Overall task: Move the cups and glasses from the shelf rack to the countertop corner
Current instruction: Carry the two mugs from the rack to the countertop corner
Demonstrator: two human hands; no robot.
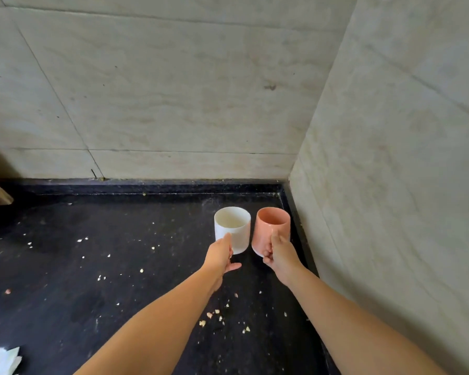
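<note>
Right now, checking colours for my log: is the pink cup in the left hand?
No, the right hand grips the pink cup; the left hand holds the white cup.

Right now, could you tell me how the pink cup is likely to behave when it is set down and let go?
The pink cup looks like glazed ceramic, so probably stiff and breakable on the hard black countertop. Its straight, wide body suggests it should stand steady, not tip. The right hand holds it alone, so it seems light enough.
</note>
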